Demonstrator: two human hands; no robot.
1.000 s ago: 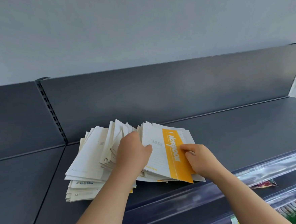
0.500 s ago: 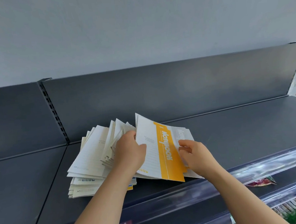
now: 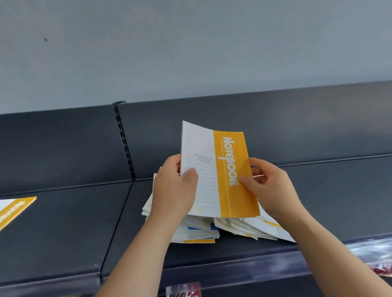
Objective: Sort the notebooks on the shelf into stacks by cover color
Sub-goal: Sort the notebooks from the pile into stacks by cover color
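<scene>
The yellow-banded notebook (image 3: 224, 169) is up off the heap, held almost upright with its cover facing the camera: white ruled panel on the left, yellow band with the word "Notebook" on the right. The left grip (image 3: 172, 191) is clamped on its left edge, thumb laid across the ruled panel and fingers behind. The right grip (image 3: 269, 189) pinches the right edge, thumb on the yellow band. 2 hands make sense here, because the cover is thin and soft and the top left corner already curls forward. Holding it upright also puts the colour in plain sight, which is what the sort turns on

Beneath it, the heap of notebooks (image 3: 196, 234) lies fanned and loose on the right bay of the dark shelf (image 3: 333, 196). Its edges show blue marks as well as yellow ones, so I judge it unsorted. On the left bay, past the slotted upright (image 3: 123, 141) and well apart from the heap, 1 other yellow-banded notebook (image 3: 7, 215) lies flat by itself. That looks like the start of a yellow stack, and the matching one in hand probably belongs on it. With only that 1 set aside, the job seems barely begun. A carry that far could let the limp cover flop, so both edges want support
</scene>
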